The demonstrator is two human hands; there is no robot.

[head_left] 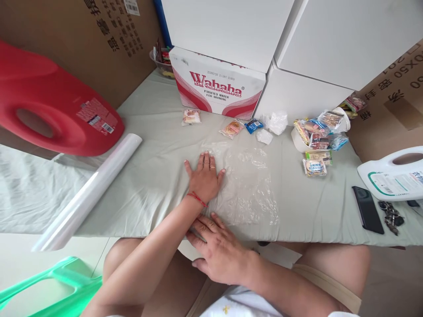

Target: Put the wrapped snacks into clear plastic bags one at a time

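A thin sheet of clear plastic, wrinkled and see-through, lies on the pale green cloth. My left hand presses flat at its left side, fingers spread; a red string bracelet circles the wrist. Closer to me, my right hand rests at the table's front edge. Its fingers are stretched out below my left wrist, and nothing shows in them. Beyond the sheet lie a wrapped snack, a small blue packet and crumpled white plastic.
On the left are a roll of plastic film and a large red jug. A Wahaha carton stands at the back. To the right are a bowl of snacks, a phone, keys and a white jug.
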